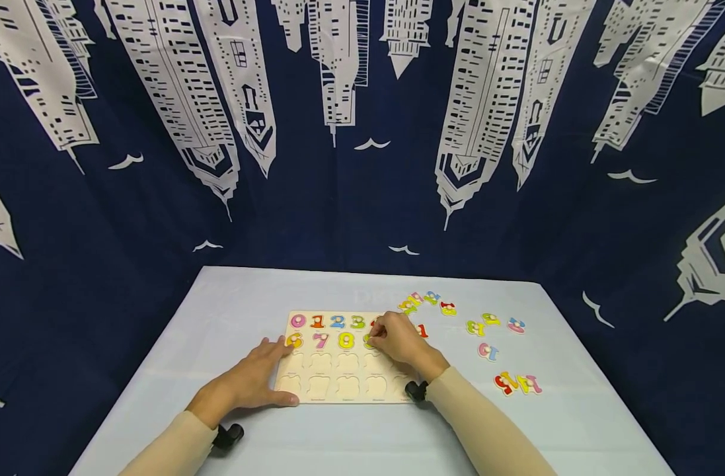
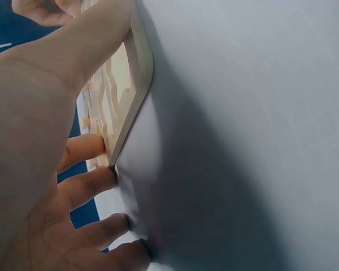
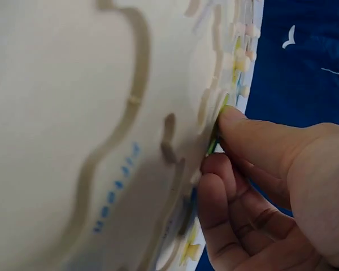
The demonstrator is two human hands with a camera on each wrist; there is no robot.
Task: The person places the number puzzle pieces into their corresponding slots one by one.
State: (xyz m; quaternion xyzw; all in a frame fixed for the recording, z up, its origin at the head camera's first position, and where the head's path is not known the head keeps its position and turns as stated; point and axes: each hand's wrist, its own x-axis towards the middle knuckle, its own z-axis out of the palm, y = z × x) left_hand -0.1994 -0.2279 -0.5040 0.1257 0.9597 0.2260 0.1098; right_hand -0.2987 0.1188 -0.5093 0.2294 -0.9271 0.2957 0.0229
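A wooden number puzzle board lies on the table, its top two rows filled with coloured number pieces and its lower two rows showing bare recesses. My left hand rests at the board's left side, fingers along that edge and thumb at the near corner. In the left wrist view its fingertips touch the board's rim and the table. Over the right end of the second row, my right hand pinches a green number piece by thumb and finger, right beside the yellow-green eight. That hand covers part of the board's right side.
Loose number pieces lie right of the board: a red and yellow fifteen, a yellow and pink fourteen, a pink and blue piece, and several others toward the back. A dark blue curtain with white buildings hangs behind the white table.
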